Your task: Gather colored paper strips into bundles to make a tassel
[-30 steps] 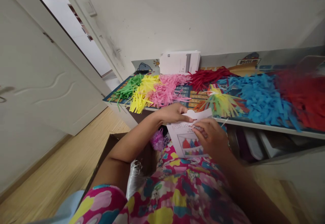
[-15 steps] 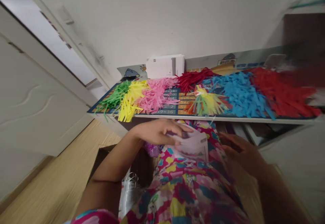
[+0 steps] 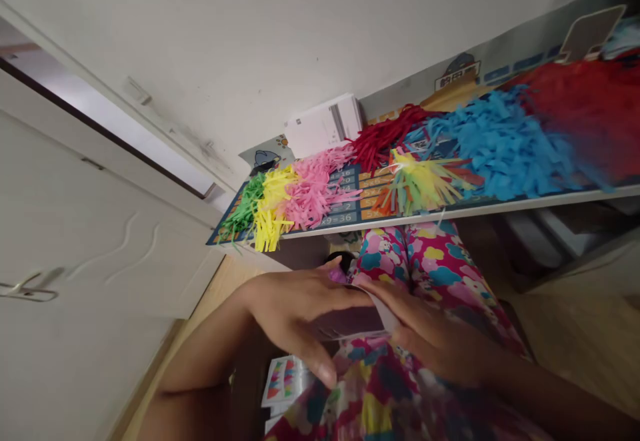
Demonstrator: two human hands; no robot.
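My left hand (image 3: 295,311) and my right hand (image 3: 425,334) meet over my lap, both pinched on a white printed card (image 3: 350,324) held nearly flat between them. My left fingers curl over its near side, my right fingers grip its right edge. Most of the card is hidden by the hands. Under them lies my flowered skirt (image 3: 425,261). A multicoloured paper tassel (image 3: 417,188) rests on the desk edge just above.
The desk (image 3: 450,211) carries fringed paper piles: green (image 3: 245,208), yellow (image 3: 273,204), pink (image 3: 313,188), dark red (image 3: 383,138), blue (image 3: 500,141), red (image 3: 585,108). A white box (image 3: 323,124) leans on the wall. More printed cards (image 3: 285,378) lie below my left hand. A door (image 3: 75,241) stands left.
The view has tilted and swung left. My hands dropped from the desk edge to my lap; the right hand let go of the card, then took hold of it again.
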